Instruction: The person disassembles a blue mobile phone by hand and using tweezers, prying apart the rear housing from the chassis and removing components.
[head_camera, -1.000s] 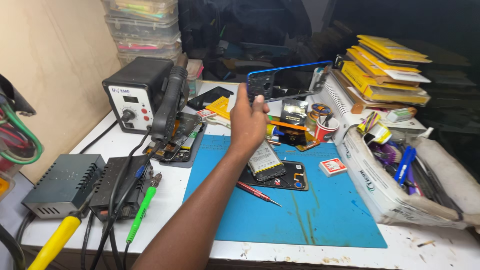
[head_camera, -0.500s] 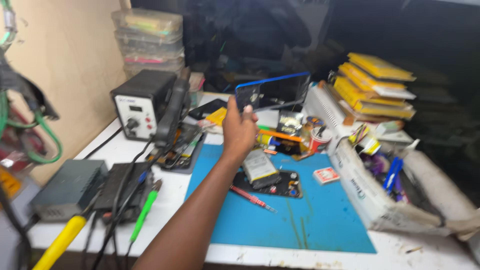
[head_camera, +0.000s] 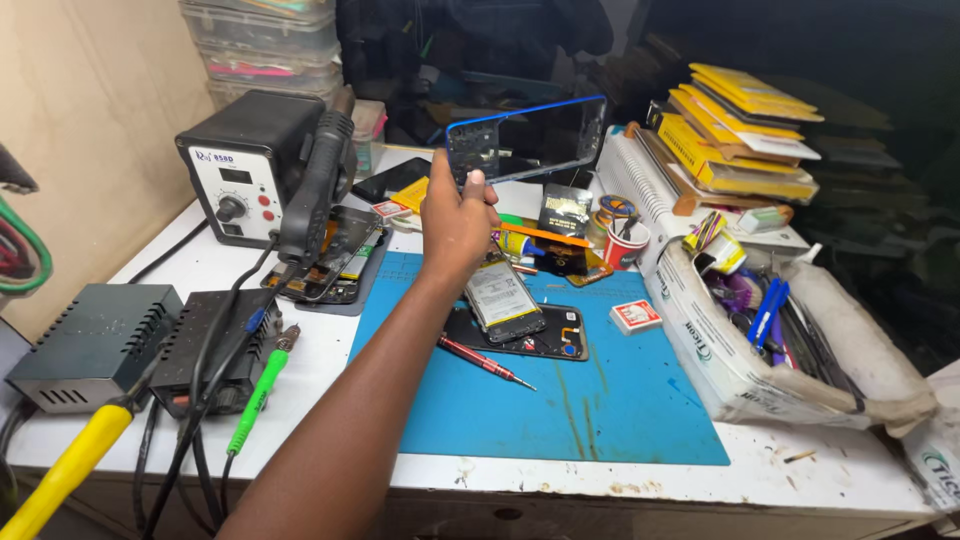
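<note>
Our left hand (head_camera: 455, 215) grips the blue-edged phone frame (head_camera: 527, 138) by its left corner, held up over the far bench so light shows through. Right hand not visible. Opened phone (head_camera: 515, 325) lies on blue mat (head_camera: 600, 400).

Lying on the bench: one blue mat (head_camera: 600, 400), one red screwdriver (head_camera: 485, 361), one hot-air station (head_camera: 250, 165), two grey power boxes (head_camera: 95, 345), one paper cup (head_camera: 627, 243).

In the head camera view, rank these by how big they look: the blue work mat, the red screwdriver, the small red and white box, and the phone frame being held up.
Largest to smallest:
1. blue work mat
2. phone frame
3. red screwdriver
4. small red and white box
</note>
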